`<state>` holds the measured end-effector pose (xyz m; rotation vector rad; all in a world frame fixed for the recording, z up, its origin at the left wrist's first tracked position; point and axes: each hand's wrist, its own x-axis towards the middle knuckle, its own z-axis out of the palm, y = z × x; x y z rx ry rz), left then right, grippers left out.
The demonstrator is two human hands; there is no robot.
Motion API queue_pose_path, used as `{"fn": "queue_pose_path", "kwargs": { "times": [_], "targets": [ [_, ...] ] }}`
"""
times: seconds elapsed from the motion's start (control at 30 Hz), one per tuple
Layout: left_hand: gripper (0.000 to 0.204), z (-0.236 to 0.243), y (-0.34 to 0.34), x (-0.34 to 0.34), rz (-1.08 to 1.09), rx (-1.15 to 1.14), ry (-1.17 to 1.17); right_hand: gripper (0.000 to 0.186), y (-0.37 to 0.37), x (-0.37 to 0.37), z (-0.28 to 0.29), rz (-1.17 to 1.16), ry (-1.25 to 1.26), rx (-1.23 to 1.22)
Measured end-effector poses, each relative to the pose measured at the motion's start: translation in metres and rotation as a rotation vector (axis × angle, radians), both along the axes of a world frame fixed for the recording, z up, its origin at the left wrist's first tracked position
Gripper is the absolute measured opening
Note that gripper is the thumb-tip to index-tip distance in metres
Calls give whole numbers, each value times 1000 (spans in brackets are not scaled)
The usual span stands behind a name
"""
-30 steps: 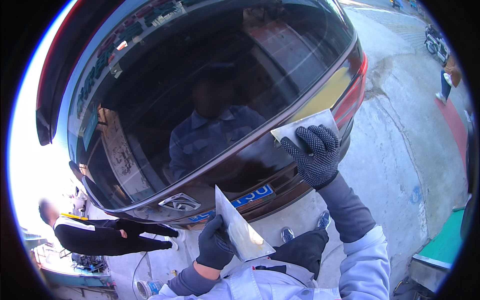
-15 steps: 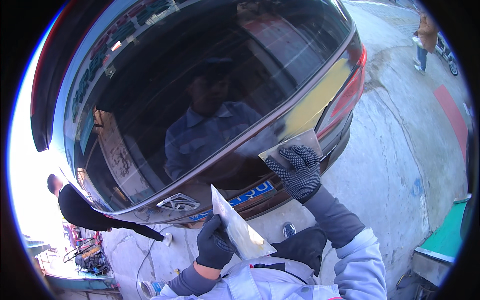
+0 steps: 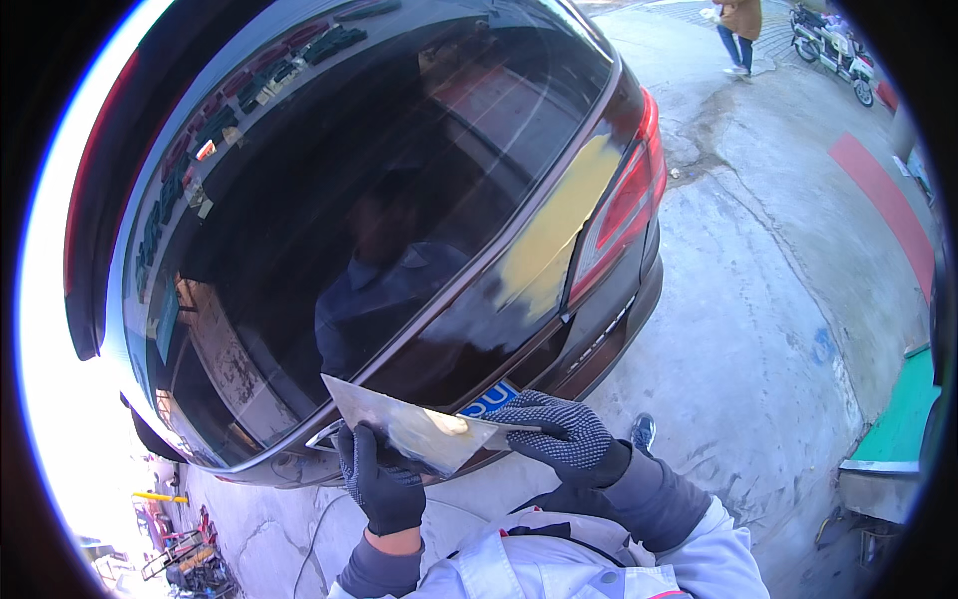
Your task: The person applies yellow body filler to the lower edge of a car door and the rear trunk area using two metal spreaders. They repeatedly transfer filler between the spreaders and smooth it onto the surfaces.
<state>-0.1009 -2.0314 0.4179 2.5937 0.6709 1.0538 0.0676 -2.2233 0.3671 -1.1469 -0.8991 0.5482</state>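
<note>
My left hand [image 3: 382, 484], in a dark dotted glove, grips a flat metal putty plate [image 3: 384, 417] from its lower side, close to the car's rear. A small pale dab of putty [image 3: 452, 424] sits near the plate's right end. My right hand [image 3: 574, 436], gloved alike, is closed on a putty spreader [image 3: 507, 438], seen nearly edge-on, with its blade at the plate's right end. Up ahead, a yellow putty patch [image 3: 559, 230] covers the dark car's rear panel between the window and the red tail light [image 3: 621, 225]. Fingers partly hide behind both tools.
The car's rear window [image 3: 379, 200] fills the upper left, with its blue licence plate [image 3: 489, 399] behind my hands. Concrete floor [image 3: 728, 329] spreads to the right. A person [image 3: 738, 35] and a scooter [image 3: 833, 50] are far off. A green-topped stand [image 3: 893, 424] is at right.
My right hand has come down from the car's panel to the plate, bringing the spreader. My left hand has shifted left, tilting the plate flatter. The view has turned; the person at left is out of sight.
</note>
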Motion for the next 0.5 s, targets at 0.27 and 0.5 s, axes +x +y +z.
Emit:
{"fn": "queue_pose_path", "kwargs": {
  "times": [0.27,0.5],
  "targets": [
    [18,17,-26,47,-135,-1175,-582,27,-12,93,-16,-556,859,293],
    [26,22,-37,83,-204,-1121,-466,33,-19,193,0,-836,351,62]
  ]
}}
